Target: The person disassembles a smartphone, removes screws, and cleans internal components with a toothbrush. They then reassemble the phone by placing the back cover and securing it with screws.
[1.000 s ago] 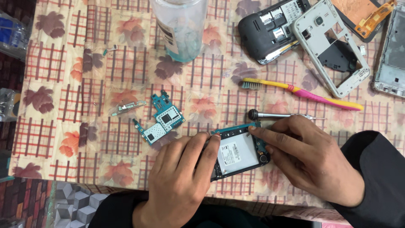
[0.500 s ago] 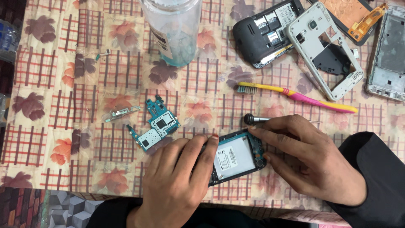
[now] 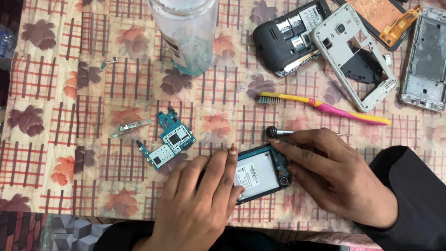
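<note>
A white rectangular label [image 3: 254,175] with small dark print sits on the opened phone [image 3: 262,173] near the surface's front edge. Another label [image 3: 173,45], white with dark marks, wraps the clear bottle [image 3: 186,32] at top.

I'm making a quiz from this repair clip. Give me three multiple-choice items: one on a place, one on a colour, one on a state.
1. Where does the circuit board lie?
A. left of the left hand
B. under the bottle
C. on the toothbrush

2. The toothbrush handle is
A. green
B. yellow and pink
C. black

3. The phone under the hands is
A. open-backed
B. fully cased
C. wrapped

Answers: 1 A, it sits on the cloth beyond the fingers; 2 B, yellow near the bristles, pink midway; 3 A, its inner parts show.
</note>
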